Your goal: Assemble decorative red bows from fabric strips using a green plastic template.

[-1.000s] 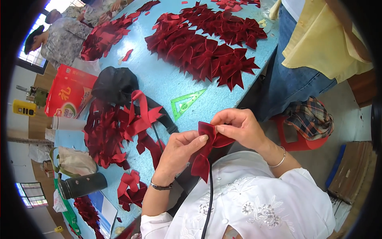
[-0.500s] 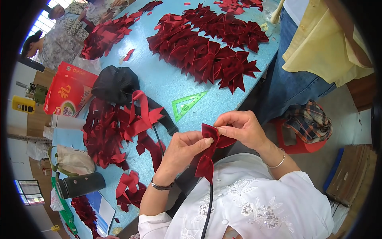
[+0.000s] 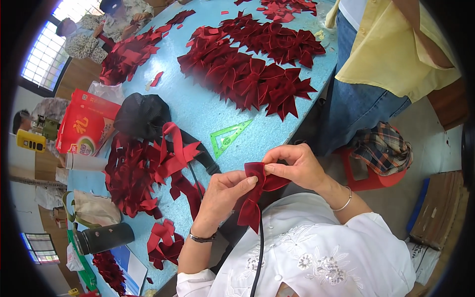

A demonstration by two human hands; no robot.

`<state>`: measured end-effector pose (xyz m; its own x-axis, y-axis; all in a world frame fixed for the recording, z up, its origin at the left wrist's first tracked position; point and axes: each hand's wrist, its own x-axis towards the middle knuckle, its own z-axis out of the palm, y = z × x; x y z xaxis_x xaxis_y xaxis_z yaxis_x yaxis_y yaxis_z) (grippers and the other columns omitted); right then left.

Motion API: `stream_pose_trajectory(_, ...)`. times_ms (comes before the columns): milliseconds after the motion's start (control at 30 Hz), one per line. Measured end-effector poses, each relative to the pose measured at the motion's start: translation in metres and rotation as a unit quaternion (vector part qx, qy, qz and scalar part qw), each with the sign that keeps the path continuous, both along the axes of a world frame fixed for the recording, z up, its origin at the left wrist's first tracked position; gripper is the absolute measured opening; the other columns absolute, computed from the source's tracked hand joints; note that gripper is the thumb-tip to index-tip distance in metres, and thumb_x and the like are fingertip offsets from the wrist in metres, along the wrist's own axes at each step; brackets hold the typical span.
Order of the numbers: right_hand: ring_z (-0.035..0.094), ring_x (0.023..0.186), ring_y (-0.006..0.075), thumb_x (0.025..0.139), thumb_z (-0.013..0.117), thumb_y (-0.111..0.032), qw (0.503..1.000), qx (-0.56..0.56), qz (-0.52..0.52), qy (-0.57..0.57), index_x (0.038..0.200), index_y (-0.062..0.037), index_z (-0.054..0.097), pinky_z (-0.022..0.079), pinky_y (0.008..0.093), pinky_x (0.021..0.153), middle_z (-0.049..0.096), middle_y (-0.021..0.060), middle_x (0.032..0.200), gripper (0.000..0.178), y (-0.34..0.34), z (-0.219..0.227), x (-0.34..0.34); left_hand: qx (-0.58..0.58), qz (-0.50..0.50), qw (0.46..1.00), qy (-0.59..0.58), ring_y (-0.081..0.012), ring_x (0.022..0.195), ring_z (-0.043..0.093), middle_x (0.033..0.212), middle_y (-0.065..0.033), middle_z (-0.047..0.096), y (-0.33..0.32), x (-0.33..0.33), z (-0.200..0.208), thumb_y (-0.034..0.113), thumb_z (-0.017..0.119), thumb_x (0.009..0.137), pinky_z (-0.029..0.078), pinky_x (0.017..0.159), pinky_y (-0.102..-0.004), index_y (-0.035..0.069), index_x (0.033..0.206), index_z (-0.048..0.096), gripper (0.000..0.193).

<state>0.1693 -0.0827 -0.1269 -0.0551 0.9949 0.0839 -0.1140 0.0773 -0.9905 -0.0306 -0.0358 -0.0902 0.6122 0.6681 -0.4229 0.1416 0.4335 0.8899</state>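
Note:
Both my hands hold a dark red velvet ribbon piece folded into a bow shape, just off the near edge of the light blue table. My left hand pinches its lower part with thumb and fingers. My right hand pinches the upper fold. One ribbon tail hangs down toward my white embroidered top. A loose heap of cut red ribbon strips lies on the table to the left of my left hand.
Rows of finished dark red bows cover the far table. A green triangle ruler, a black cap, a red bag and a dark flask lie around. A person in yellow shirt and jeans stands at right by a red stool.
My hands have shifted slightly on the ribbon, the fold tightened between the fingers. The view has drifted a little; nothing else on the table moved.

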Motion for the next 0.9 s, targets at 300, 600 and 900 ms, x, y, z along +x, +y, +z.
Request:
stream_pose_trajectory(300, 0.058, 0.072, 0.0079, 0.08, 0.062, 0.0, 0.999, -0.029, 0.018, 0.019, 0.087, 0.0042, 0.063, 0.048, 0.0209, 0.067, 0.064, 0.0048, 0.079, 0.008, -0.003, -0.003, 0.003, -0.016, 0.041, 0.998, -0.036, -0.0064, 0.073, 0.058, 0.085, -0.0041, 0.065, -0.006, 0.006, 0.0, 0.006, 0.06, 0.085, 0.047, 0.068, -0.0201, -0.003, 0.096, 0.064, 0.015)
stream_pose_trajectory(600, 0.056, 0.069, 0.0067, 0.079, 0.059, 0.002, 0.995, -0.064, -0.02, 0.077, 0.088, 0.0046, 0.061, 0.047, 0.0199, 0.063, 0.062, 0.0039, 0.076, 0.01, -0.007, -0.005, 0.001, 0.066, 0.108, 0.991, -0.052, -0.007, 0.074, 0.059, 0.086, -0.0042, 0.064, -0.007, 0.008, -0.01, -0.003, 0.063, 0.081, 0.047, 0.067, -0.0185, -0.002, 0.098, 0.059, 0.018)
stream_pose_trajectory(900, 0.056, 0.071, 0.0076, 0.079, 0.059, 0.003, 0.999, 0.014, -0.03, 0.028, 0.087, 0.0044, 0.061, 0.046, 0.0206, 0.064, 0.061, 0.0043, 0.078, 0.009, -0.008, -0.005, 0.001, 0.0, 0.073, 0.994, -0.086, -0.0086, 0.076, 0.059, 0.088, -0.006, 0.064, -0.005, 0.006, -0.011, -0.003, 0.063, 0.08, 0.049, 0.069, -0.0199, -0.002, 0.102, 0.058, 0.023)
